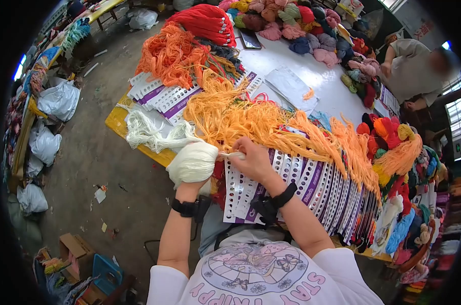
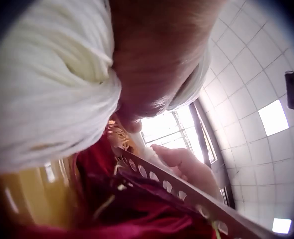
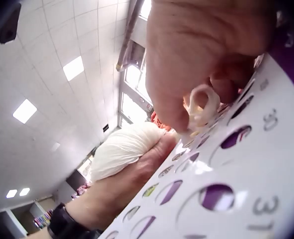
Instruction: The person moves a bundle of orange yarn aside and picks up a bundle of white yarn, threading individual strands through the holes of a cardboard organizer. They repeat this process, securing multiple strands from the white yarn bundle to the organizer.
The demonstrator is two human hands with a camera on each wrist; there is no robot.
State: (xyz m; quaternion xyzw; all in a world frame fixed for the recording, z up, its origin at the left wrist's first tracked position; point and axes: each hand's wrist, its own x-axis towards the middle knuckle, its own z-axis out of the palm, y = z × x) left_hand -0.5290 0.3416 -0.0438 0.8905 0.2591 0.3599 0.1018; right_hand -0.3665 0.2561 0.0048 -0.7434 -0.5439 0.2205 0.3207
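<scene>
A thick white skein of thread (image 1: 194,161) covers most of my left hand (image 1: 191,187), which grips it near the table's front left edge. In the left wrist view the skein (image 2: 47,84) bulges on one side of the palm. My right hand (image 1: 254,161) pinches a thin twisted end of the white thread (image 1: 230,155) just right of the skein. A small loop of it (image 3: 204,103) shows under the fingers in the right wrist view. White cards with punched holes (image 1: 240,193) lie beneath my right hand.
Orange thread (image 1: 240,117) is heaped behind the cards, with loose white thread (image 1: 149,127) to its left. Red skeins (image 1: 205,23) and a phone (image 1: 250,39) lie farther back. Mixed coloured skeins (image 1: 393,142) crowd the right. Another person (image 1: 413,68) is across the table.
</scene>
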